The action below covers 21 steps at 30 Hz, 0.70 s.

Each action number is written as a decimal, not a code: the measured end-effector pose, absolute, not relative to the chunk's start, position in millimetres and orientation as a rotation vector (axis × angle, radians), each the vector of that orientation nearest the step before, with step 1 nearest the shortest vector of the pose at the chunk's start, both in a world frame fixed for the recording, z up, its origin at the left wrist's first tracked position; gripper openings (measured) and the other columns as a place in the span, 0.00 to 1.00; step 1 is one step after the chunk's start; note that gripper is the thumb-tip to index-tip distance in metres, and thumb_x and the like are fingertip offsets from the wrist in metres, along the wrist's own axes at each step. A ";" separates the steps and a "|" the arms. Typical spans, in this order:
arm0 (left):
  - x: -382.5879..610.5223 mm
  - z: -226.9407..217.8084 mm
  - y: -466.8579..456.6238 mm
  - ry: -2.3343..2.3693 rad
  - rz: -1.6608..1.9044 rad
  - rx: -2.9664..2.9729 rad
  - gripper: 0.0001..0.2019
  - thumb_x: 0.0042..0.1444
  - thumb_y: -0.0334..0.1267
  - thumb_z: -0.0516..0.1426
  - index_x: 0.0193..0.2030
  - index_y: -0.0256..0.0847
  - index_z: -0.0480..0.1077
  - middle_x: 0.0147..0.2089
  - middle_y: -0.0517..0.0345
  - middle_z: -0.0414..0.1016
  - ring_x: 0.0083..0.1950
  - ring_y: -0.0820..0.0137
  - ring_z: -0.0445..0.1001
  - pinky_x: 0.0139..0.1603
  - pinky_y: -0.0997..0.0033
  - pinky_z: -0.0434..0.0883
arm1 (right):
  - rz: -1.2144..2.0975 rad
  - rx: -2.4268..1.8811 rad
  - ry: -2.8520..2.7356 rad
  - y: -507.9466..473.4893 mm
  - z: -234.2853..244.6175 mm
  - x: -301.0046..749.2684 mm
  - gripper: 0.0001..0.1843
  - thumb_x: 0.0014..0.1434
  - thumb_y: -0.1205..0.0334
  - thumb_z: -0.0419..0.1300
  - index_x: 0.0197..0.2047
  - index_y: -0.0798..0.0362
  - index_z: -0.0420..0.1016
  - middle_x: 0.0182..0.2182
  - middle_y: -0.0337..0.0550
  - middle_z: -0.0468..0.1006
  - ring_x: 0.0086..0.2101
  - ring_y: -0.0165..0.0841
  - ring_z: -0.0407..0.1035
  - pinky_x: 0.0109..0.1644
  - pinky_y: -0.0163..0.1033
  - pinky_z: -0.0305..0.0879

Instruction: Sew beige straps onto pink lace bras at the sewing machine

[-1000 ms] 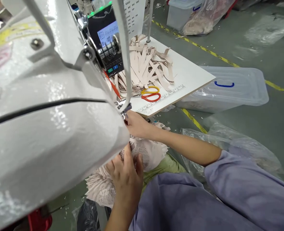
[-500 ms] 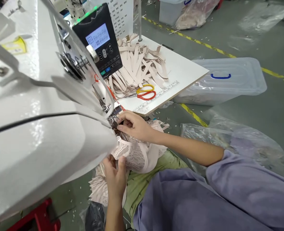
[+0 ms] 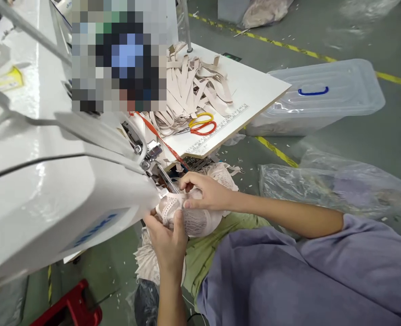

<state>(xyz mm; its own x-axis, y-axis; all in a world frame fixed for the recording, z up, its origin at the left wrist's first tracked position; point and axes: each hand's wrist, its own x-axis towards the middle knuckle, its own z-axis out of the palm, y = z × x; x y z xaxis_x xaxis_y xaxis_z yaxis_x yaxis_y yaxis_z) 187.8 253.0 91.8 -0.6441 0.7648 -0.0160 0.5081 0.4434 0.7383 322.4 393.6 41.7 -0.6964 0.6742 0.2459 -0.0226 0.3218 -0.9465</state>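
A pale pink lace garment (image 3: 190, 219) lies bunched under the head of a white sewing machine (image 3: 51, 181). My left hand (image 3: 166, 240) grips its near edge, thumb on top, just below the machine's head. My right hand (image 3: 203, 192) pinches the fabric from the far side, fingers curled close to the metal presser foot (image 3: 153, 156). More of the same lace hangs down toward my lap (image 3: 149, 262).
A white table (image 3: 255, 90) holds a pile of beige fabric strips (image 3: 193, 88) and red-and-yellow scissors (image 3: 202, 127). A clear lidded bin (image 3: 322, 97) and plastic bags (image 3: 339, 185) sit on the floor to the right. A red stool (image 3: 68, 312) stands at lower left.
My view has pulled back and down from the machine head. Both hands have drawn the lace toward me, away from the needle, and now hold it closer together.
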 end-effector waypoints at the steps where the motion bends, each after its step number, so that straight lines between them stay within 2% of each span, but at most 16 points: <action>1: 188.0 91.4 253.0 2.372 1.015 1.094 0.40 0.57 0.55 0.60 0.69 0.39 0.51 0.60 0.36 0.65 0.56 0.53 0.72 0.51 0.56 0.72 | 1.414 -0.573 -1.963 393.3 40.5 323.1 0.28 0.55 0.37 0.65 0.45 0.52 0.69 0.41 0.44 0.74 0.39 0.35 0.68 0.46 0.41 0.66; 10: 191.0 93.6 255.6 2.444 0.963 1.198 0.40 0.57 0.54 0.61 0.70 0.41 0.49 0.59 0.38 0.63 0.57 0.52 0.69 0.54 0.51 0.69 | 1.369 -0.598 -2.047 393.6 37.9 332.7 0.32 0.54 0.32 0.62 0.45 0.53 0.71 0.41 0.45 0.75 0.40 0.36 0.68 0.46 0.42 0.64; 16: 196.1 97.2 256.1 2.446 0.972 1.244 0.40 0.57 0.55 0.60 0.69 0.41 0.50 0.59 0.38 0.61 0.59 0.51 0.66 0.55 0.50 0.68 | 1.289 -0.515 -2.175 397.4 30.5 341.3 0.39 0.54 0.26 0.56 0.48 0.54 0.72 0.44 0.50 0.77 0.43 0.40 0.70 0.48 0.43 0.63; 19: 194.1 99.4 255.1 2.428 1.034 1.226 0.38 0.58 0.55 0.59 0.68 0.39 0.52 0.60 0.38 0.61 0.61 0.53 0.65 0.57 0.52 0.67 | 1.256 -0.474 -2.268 402.0 20.6 352.7 0.37 0.59 0.28 0.52 0.48 0.56 0.73 0.41 0.50 0.78 0.40 0.39 0.70 0.44 0.41 0.63; 21: 188.3 99.6 253.3 2.381 1.082 1.121 0.35 0.58 0.55 0.59 0.66 0.39 0.53 0.60 0.39 0.62 0.61 0.55 0.66 0.56 0.55 0.68 | 1.240 -0.478 -2.288 402.7 17.4 362.7 0.32 0.66 0.35 0.46 0.43 0.56 0.75 0.34 0.49 0.78 0.34 0.36 0.69 0.39 0.39 0.60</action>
